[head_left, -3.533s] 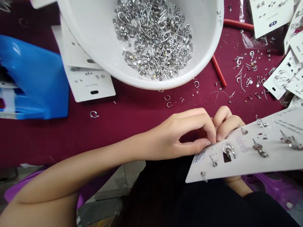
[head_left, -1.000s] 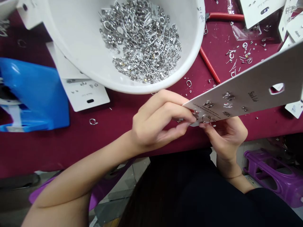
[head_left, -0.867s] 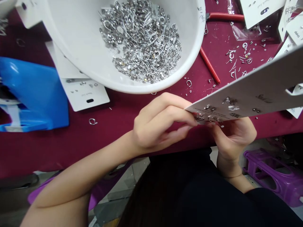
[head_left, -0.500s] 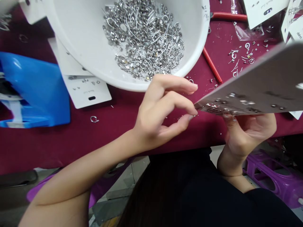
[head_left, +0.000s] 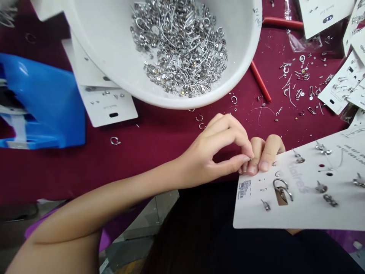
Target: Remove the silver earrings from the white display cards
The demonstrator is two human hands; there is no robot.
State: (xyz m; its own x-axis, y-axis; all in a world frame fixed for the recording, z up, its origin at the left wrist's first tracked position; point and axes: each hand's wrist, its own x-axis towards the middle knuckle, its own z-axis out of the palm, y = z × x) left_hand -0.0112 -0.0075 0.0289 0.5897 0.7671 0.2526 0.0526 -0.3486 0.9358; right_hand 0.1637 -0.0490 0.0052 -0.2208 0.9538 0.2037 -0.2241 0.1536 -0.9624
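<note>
- Card [head_left: 302, 205] has flipped since half a second ago: I now get its back, where before I had the printed front, and the left hand [head_left: 225, 148] has moved rightward to meet the right hand [head_left: 264, 154].
- Dark red cloth [head_left: 159, 140] covers the surface. A white tub [head_left: 199, 102] of metal earring pieces [head_left: 185, 49] stands toward its far side.
- Left of the tub I see a blue object [head_left: 59, 106] and white cards [head_left: 110, 108] partly under the rim; to its right lie red handles [head_left: 261, 82], loose findings [head_left: 299, 91] and more carded earrings [head_left: 335, 89].
- Below the cloth's near edge I can make out purple plastic [head_left: 107, 236] and pale flooring [head_left: 142, 220].
- My left arm reaches in from the lower left, nearly straight at the wrist. Thumb and forefinger are closed in a pinch on a tiny bit [head_left: 251, 158]; the other fingers are loosely bent.
- My right hand grips the card, fingers curled over its upper left edge; its thumb is hidden.
- The card is held tilted, overhanging the cloth's near edge toward the right. It is white, with a faded "claire's", a barcode label, posts sticking up, and a hoop by the slot.
</note>
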